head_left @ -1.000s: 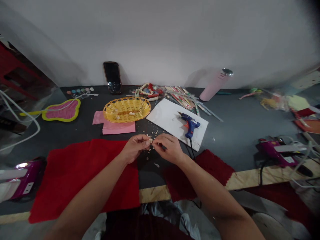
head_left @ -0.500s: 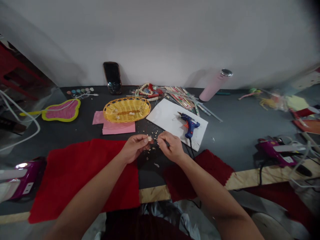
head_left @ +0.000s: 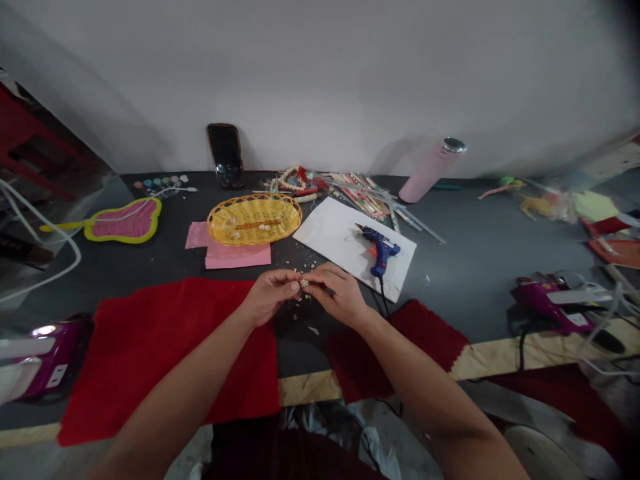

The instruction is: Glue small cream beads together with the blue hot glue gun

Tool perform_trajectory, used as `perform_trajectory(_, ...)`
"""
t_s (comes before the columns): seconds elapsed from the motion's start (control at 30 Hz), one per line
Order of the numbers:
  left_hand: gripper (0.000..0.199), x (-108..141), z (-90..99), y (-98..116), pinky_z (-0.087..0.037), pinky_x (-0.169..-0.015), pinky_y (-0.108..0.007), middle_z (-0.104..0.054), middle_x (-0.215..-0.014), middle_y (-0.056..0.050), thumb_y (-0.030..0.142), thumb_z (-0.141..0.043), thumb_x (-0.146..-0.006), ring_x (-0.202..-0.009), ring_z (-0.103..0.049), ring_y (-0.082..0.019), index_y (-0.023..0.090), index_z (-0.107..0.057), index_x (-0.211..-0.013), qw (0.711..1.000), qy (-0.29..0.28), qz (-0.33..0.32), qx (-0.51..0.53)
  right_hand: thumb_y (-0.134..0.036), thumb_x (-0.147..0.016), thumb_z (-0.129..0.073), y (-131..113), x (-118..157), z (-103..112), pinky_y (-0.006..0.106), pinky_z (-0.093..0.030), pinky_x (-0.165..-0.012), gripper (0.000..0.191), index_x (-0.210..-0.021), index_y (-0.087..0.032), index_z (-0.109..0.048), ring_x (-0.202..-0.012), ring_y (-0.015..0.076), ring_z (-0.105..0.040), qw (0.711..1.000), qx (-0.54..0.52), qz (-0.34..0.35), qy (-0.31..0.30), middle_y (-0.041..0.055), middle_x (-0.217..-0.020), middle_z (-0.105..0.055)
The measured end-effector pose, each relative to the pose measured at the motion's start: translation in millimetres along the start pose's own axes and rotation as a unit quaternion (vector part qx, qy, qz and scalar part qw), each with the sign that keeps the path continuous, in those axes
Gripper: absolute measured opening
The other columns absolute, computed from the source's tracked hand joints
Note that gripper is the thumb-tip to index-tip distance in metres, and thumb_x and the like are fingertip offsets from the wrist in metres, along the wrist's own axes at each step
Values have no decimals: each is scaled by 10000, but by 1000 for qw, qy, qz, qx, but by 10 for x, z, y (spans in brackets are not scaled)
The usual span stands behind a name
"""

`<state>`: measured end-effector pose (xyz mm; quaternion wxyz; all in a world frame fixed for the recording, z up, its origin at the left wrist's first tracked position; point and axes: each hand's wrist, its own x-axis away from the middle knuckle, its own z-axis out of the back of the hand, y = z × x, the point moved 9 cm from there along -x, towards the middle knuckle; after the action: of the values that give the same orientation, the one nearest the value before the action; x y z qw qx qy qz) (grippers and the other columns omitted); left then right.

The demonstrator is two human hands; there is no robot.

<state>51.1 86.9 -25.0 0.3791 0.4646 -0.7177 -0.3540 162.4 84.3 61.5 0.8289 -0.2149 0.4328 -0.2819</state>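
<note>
A small cream-coloured bead cluster (head_left: pixel 304 283) sits between my two hands, over the dark table top. My left hand (head_left: pixel 267 297) pinches it from the left with thumb and forefinger. From the right, the thumb and fingertips of my right hand (head_left: pixel 339 295) close on the same cluster. Its exact make-up is too small to read. Loose beads and crumbs (head_left: pixel 296 305) lie scattered on the table under and around the fingertips. Just beyond the hands stands a yellow woven basket (head_left: pixel 285 233) with a few pale pieces in it.
A blue glue gun (head_left: pixel 381 252) rests on a white board (head_left: pixel 330 230), its cord running toward me. Pink paper (head_left: pixel 237 257) lies under the basket. Red cloth (head_left: pixel 175 353) spreads at left, darker red cloth (head_left: pixel 415 340) at right. A phone (head_left: pixel 226 157) and pink bottle (head_left: pixel 427 175) stand behind.
My right hand has moved left, and its fingertips now meet the bead cluster at my left hand. The cluster is turned more toward me.
</note>
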Motion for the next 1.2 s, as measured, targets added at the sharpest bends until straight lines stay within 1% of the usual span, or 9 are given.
perform_trajectory(0.13,248,6,-28,18,-407,-640,-224,-656,-755,-30,256,-763,-640,-639,-554,-87,135,-705,-847,1000,-8,1,-15,-215,-841,-586,-12,3,12,282,-538,-701,154,-983,-212,-644,-791,148,-614,1000,9,10,7,59,-834,-660)
perform_trajectory(0.27,231,11,-34,26,-403,-633,-224,-650,-730,-29,267,-747,-662,-631,-549,-87,132,-706,-845,1000,-7,0,-21,-218,-823,-610,-34,-3,12,275,-538,-686,159,-976,-204,-650,-778,148,-620,1000,-9,21,6,63,-821,-662)
perform_trajectory(0.43,232,13,-54,35,-412,-644,-239,-643,-736,-34,282,-732,-680,-631,-550,-92,130,-701,-852,1000,-16,1,-27,-204,-833,-592,-33,-11,21,271,-538,-675,138,-956,-204,-653,-763,144,-619,1000,-10,12,11,60,-813,-660)
perform_trajectory(0.53,200,6,-58,37,-403,-637,-224,-638,-729,-19,273,-729,-684,-629,-544,-80,139,-700,-829,999,-22,1,-32,-205,-835,-590,-33,-8,2,281,-541,-704,186,-1014,-212,-639,-798,150,-618,1000,-7,16,-1,66,-854,-664)
perform_trajectory(0.6,201,-1,-42,30,-401,-645,-220,-647,-747,-19,271,-733,-679,-644,-548,-80,144,-703,-832,999,-18,1,-39,-199,-841,-582,-31,-1,-22,289,-540,-728,232,-1068,-215,-623,-829,154,-615,1000,-4,21,-13,73,-886,-663)
perform_trajectory(0.67,216,-6,-18,18,-400,-647,-222,-653,-740,-21,281,-738,-673,-645,-551,-86,144,-705,-837,999,-11,1,-43,-192,-846,-575,-33,6,-31,288,-539,-733,242,-1083,-211,-619,-836,153,-613,1000,-4,27,-15,77,-891,-658)
perform_trajectory(0.8,244,-7,-8,-3,-400,-637,-231,-640,-678,-23,305,-749,-656,-621,-546,-96,126,-706,-816,999,-11,4,-31,-192,-836,-590,-38,14,-10,270,-537,-700,186,-1016,-189,-640,-795,146,-615,1000,-2,29,1,74,-842,-652)
perform_trajectory(0.97,226,0,-22,2,-413,-655,-241,-655,-727,-42,265,-758,-647,-658,-559,-113,121,-705,-812,999,-18,7,-32,-215,-836,-591,-14,7,-15,270,-527,-673,138,-963,-202,-643,-758,145,-608,1000,0,3,-8,57,-808,-640)
perform_trajectory(1.2,215,-5,-19,-7,-408,-640,-228,-641,-726,-33,265,-761,-641,-645,-541,-101,123,-701,-791,999,-17,7,-27,-229,-814,-620,4,5,5,265,-516,-639,83,-891,-202,-635,-713,140,-589,1000,2,-5,-1,39,-755,-612)
